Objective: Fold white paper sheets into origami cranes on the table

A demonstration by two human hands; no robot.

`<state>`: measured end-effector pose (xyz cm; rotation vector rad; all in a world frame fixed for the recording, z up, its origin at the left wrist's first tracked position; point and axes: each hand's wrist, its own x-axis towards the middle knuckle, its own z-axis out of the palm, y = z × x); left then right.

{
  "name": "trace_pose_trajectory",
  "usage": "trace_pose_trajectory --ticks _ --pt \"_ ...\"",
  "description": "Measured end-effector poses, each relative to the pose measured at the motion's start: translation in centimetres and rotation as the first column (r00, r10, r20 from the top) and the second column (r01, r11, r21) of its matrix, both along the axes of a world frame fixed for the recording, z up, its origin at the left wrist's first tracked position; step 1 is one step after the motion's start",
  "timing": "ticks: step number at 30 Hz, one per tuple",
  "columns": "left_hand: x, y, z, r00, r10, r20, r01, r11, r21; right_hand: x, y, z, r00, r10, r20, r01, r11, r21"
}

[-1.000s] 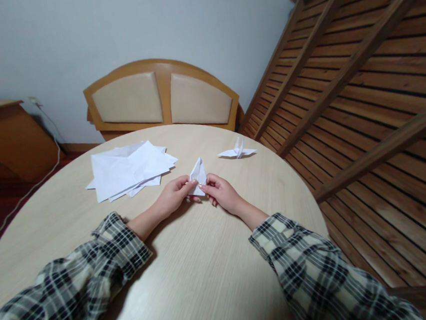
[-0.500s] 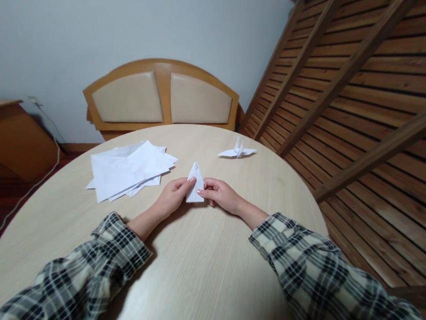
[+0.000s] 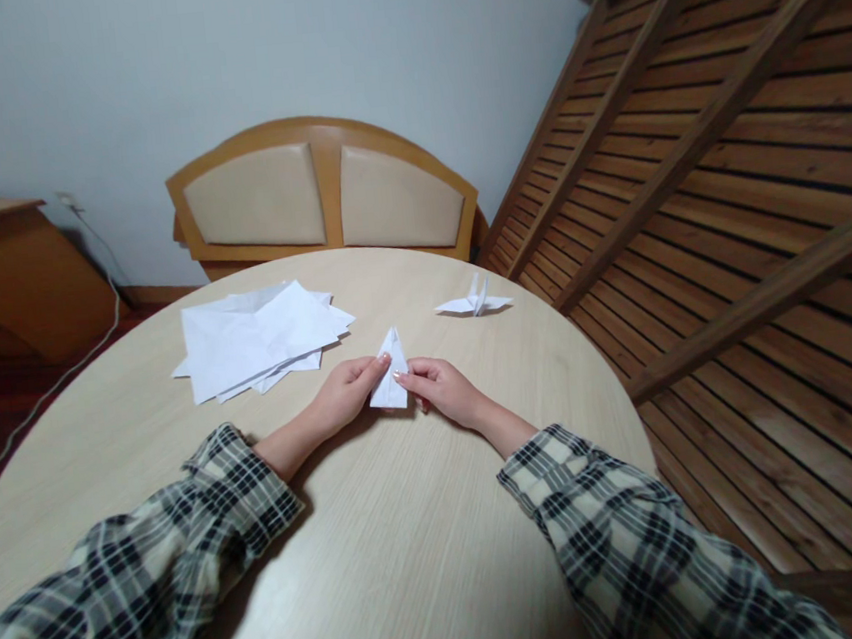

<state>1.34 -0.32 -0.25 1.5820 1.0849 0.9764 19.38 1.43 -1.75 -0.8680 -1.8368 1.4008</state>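
Note:
A small folded white paper, narrow and pointed at its far end, rests on the round pale wooden table. My left hand pinches its left edge with thumb and fingertips. My right hand pinches its right edge the same way. Both hands rest on the tabletop, close together, with plaid sleeves behind them.
A loose stack of white paper sheets lies on the table's far left. A finished white paper crane stands at the far right. A padded wooden chair is behind the table; slatted wooden boards lean at the right.
The folded paper has come down from slightly raised to lying lower on the table, and its tip shifted a little left. Both hands moved slightly nearer me with it.

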Motion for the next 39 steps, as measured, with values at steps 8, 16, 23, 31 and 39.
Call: trace_pose_trajectory --ticks 8,16,23,31,39 --pt "-0.07 -0.21 -0.02 0.996 -0.08 -0.036 0.08 0.997 0.002 -0.13 0.05 -0.03 0.999 -0.033 -0.027 0.032 0.999 -0.032" --pt "0.09 -0.27 0.31 0.994 -0.088 -0.06 0.09 0.995 0.044 -0.11 0.45 -0.27 0.992 -0.076 -0.103 0.066 0.994 -0.092" --pt "-0.15 -0.07 -0.12 0.987 -0.149 -0.057 0.152 0.987 0.061 -0.04 0.4 -0.27 0.987 -0.114 -0.11 0.103 0.989 -0.105" --pt "-0.07 -0.34 0.33 0.972 -0.223 -0.073 0.228 0.972 0.062 -0.15 0.17 -0.25 0.985 -0.141 -0.1 0.131 0.986 -0.101" --pt "-0.39 -0.23 0.21 0.953 -0.28 -0.112 0.283 0.959 0.009 -0.18 0.02 0.08 0.976 -0.184 -0.114 0.172 0.979 -0.114"
